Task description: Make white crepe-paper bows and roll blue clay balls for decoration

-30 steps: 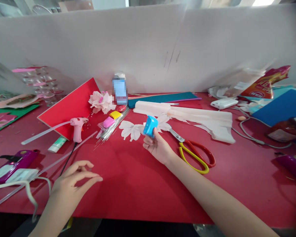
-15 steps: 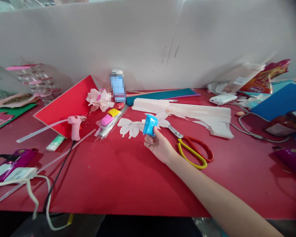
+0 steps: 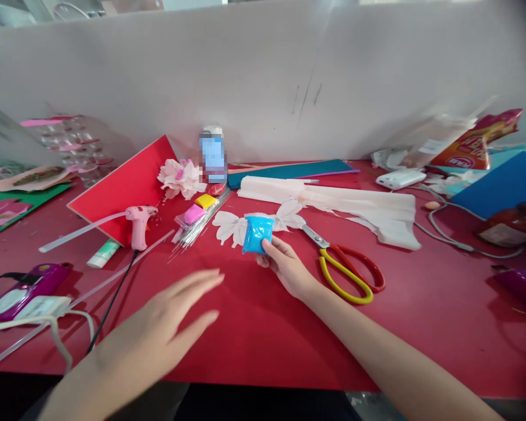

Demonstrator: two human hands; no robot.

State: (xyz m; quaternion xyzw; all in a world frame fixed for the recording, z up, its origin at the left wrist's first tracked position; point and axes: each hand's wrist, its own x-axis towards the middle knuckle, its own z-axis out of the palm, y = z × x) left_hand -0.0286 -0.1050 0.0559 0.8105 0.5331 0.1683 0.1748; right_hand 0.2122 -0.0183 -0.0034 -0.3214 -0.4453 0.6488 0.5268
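A small blue packet (image 3: 258, 234), shiny like clear film over something soft, is pinched between the thumb and fingers of my right hand (image 3: 287, 266). Its flat face is turned toward me, above the red table. My left hand (image 3: 170, 318) is to the lower left of the packet, fingers stretched and thumb apart, holding nothing. Behind the packet lie white petal-shaped paper cutouts (image 3: 289, 215), partly hidden by it. Scissors (image 3: 318, 238) with one yellow and one red handle rest just right of my right hand.
A pink glue gun (image 3: 138, 227) with a long glue stick lies left, its cord running forward. Pink (image 3: 194, 214) and yellow packets (image 3: 206, 202) sit by thin wires (image 3: 197, 231). Behind are a paper flower (image 3: 182, 178), a phone (image 3: 213, 158) and pale crepe paper (image 3: 355, 202).
My left hand has come into view from the lower left, open. The blue packet in my right hand has turned broad side toward me and moved slightly nearer.
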